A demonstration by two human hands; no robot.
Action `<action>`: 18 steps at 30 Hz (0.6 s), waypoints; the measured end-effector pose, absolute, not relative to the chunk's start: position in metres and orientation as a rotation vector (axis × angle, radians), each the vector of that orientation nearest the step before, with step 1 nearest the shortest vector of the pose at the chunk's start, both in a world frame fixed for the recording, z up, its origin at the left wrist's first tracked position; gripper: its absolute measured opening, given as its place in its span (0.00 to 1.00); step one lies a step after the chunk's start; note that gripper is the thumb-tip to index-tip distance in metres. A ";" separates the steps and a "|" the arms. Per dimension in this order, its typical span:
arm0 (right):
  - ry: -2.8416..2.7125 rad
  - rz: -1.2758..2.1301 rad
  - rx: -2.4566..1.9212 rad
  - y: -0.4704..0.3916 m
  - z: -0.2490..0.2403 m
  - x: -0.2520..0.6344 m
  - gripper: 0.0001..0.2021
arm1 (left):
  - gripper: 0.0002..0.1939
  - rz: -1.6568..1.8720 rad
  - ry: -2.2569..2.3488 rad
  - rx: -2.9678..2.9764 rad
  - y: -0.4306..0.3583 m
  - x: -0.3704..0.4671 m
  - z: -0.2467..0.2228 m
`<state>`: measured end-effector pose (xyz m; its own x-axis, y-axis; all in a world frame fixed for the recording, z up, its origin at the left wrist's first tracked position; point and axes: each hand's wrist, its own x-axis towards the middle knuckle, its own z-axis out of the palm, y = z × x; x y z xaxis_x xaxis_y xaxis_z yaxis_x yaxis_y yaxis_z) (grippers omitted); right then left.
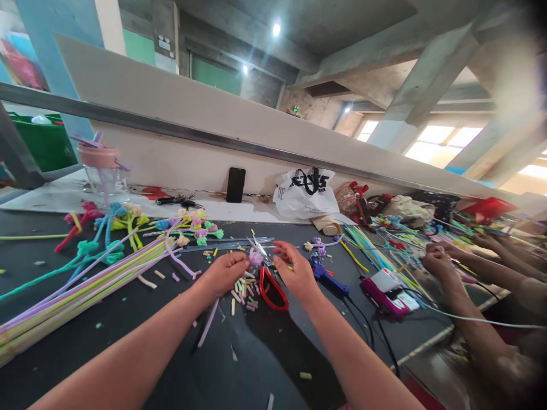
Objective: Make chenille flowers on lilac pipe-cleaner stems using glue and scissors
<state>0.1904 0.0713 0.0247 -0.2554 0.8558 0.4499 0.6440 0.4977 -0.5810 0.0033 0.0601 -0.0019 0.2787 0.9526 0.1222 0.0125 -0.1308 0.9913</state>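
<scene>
My left hand (228, 272) is closed in a pinch, with a small light-purple fuzzy pipe-cleaner flower (255, 256) at its fingertips. A purple stem (208, 323) shows below that hand, towards me. My right hand (296, 272) is just to the right, its fingers curved and apart from the thumb, with nothing clearly between them. Beside its thumb are red-handled scissors (274, 300), blades pointing away from me; whether the thumb touches them I cannot tell. Short cut pipe-cleaner pieces (245, 293) lie beneath and between both hands.
At left lie a pipe-cleaner bundle (85, 279) and finished fuzzy flowers (199, 222). A blue glue gun (329, 276) and a purple power strip (384, 299) with cables sit right. A phone (236, 185) and a white bag (305, 196) stand behind. Co-workers' hands (442, 262) are far right.
</scene>
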 end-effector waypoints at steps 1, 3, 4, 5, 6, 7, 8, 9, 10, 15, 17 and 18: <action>-2.041 0.305 -1.269 0.073 0.021 0.191 0.14 | 0.10 1.080 0.930 1.318 0.062 0.001 -0.003; -2.164 0.259 -1.290 0.074 0.012 0.189 0.11 | 0.10 1.113 0.863 1.108 0.065 -0.003 -0.005; -2.209 0.263 -1.280 0.074 0.008 0.186 0.10 | 0.10 1.136 0.829 1.034 0.066 -0.005 -0.005; -2.238 0.270 -1.272 0.073 0.006 0.183 0.10 | 0.10 1.155 0.797 0.978 0.067 -0.007 -0.006; -2.261 0.270 -1.271 0.072 0.004 0.180 0.10 | 0.09 1.167 0.767 0.935 0.067 -0.008 -0.007; -2.277 0.267 -1.276 0.070 0.003 0.177 0.10 | 0.09 1.172 0.737 0.900 0.068 -0.009 -0.008; -2.287 0.262 -1.284 0.069 0.003 0.174 0.10 | 0.09 1.169 0.702 0.869 0.068 -0.010 -0.009; -2.294 0.257 -1.294 0.068 0.003 0.172 0.10 | 0.09 1.162 0.665 0.840 0.069 -0.010 -0.010; -2.301 0.253 -1.302 0.068 0.004 0.170 0.10 | 0.09 1.150 0.626 0.811 0.069 -0.011 -0.012; -2.294 0.244 -1.340 0.071 0.003 0.169 0.10 | 0.09 1.073 0.497 0.696 0.071 -0.013 -0.016; -2.257 0.240 -1.368 0.074 -0.001 0.172 0.10 | 0.09 1.058 0.487 0.673 0.071 -0.013 -0.015; -2.236 0.239 -1.382 0.075 -0.003 0.175 0.11 | 0.09 1.054 0.487 0.667 0.071 -0.014 -0.015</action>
